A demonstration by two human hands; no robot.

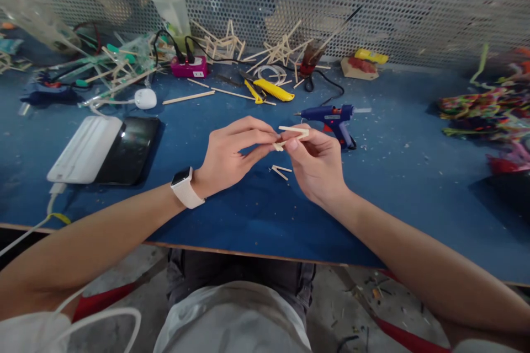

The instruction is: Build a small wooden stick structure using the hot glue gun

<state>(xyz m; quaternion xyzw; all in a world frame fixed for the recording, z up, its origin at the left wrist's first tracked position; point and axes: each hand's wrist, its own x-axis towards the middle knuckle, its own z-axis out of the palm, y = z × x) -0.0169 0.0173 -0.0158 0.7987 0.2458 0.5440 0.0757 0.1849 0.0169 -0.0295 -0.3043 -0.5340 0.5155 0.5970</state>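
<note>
Both my hands meet above the middle of the blue table (232, 220). My left hand (232, 151), with a white watch on its wrist, pinches one end of a small piece made of glued wooden sticks (292, 135). My right hand (317, 162) pinches the same piece from the other side, thumb on top. Two short cut stick bits (280, 171) lie on the table just under the hands. A blue hot glue gun (331, 120) stands on its prop right behind my right hand.
A yellow utility knife (273, 90) and long sticks (188, 97) lie further back. Stick structures (281, 49) stand by the perforated wall. A phone (128, 149) and white pad (85, 149) lie left, a pink power strip (189, 67) behind. Colourful material (484, 110) is heaped right.
</note>
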